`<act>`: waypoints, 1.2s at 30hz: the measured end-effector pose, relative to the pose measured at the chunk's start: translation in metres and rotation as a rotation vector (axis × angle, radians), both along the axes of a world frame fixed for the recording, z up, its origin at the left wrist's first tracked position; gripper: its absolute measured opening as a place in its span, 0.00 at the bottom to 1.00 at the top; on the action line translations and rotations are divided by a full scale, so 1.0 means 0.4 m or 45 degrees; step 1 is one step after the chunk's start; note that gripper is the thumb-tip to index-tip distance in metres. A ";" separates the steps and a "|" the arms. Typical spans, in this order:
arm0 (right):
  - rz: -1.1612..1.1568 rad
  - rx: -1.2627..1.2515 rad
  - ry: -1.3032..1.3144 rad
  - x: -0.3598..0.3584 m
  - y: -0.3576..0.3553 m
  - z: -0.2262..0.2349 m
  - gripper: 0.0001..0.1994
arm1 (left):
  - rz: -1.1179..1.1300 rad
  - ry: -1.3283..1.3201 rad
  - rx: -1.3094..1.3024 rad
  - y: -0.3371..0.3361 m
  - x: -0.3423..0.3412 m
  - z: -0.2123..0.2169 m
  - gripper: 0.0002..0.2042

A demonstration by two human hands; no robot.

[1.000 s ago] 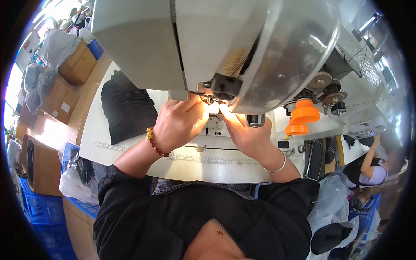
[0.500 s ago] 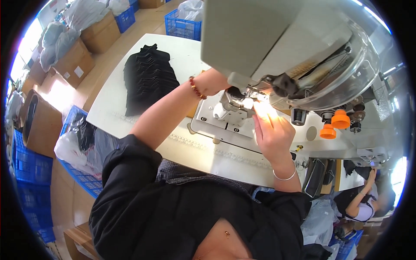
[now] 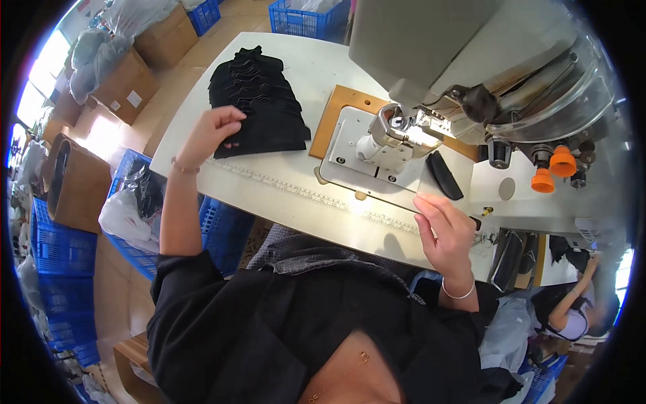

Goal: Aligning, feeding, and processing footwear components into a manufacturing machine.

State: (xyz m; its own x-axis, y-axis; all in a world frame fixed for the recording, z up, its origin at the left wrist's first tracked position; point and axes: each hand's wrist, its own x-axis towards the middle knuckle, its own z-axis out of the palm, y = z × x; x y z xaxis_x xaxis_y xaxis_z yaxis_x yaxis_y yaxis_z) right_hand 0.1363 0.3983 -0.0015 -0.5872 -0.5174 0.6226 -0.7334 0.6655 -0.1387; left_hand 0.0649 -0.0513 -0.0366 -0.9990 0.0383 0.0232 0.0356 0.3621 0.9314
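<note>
A stack of black fabric pieces (image 3: pixel 259 101), fanned in overlapping wavy layers, lies on the left part of the white table. My left hand (image 3: pixel 217 131) is over its left edge, fingers bent and thumb apart, with nothing visibly gripped. My right hand (image 3: pixel 447 232) hovers above the table's front edge, in front of the sewing machine (image 3: pixel 397 138), thumb and fingers parted and holding nothing I can see. Beyond that hand, a small curved black fabric piece (image 3: pixel 444 175) lies right of the machine's lit needle area. No fabric shows under the clamp.
The machine head (image 3: pixel 417 47) overhangs the table, with orange knobs (image 3: pixel 562 161) on its right. A printed ruler strip (image 3: pixel 296 192) runs along the front. Blue crates (image 3: pixel 64 249) and cardboard boxes (image 3: pixel 124 87) stand to the left. Another person (image 3: pixel 572 310) works at far right.
My left hand has moved from the needle area left to the fabric stack. My right hand has drawn back toward the table's front edge. The curved black piece now shows beside the machine.
</note>
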 end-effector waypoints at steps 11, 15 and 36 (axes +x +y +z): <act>-0.167 -0.199 -0.422 0.061 -0.040 -0.148 0.08 | 0.380 0.504 -0.724 0.018 0.057 -0.130 0.05; -0.327 -0.236 -0.446 0.078 -0.015 -0.172 0.06 | 0.400 0.424 -0.750 0.009 0.035 -0.155 0.04; -0.924 0.059 -0.201 -0.153 0.178 -0.220 0.16 | 0.534 0.710 -1.283 0.166 0.153 -0.142 0.17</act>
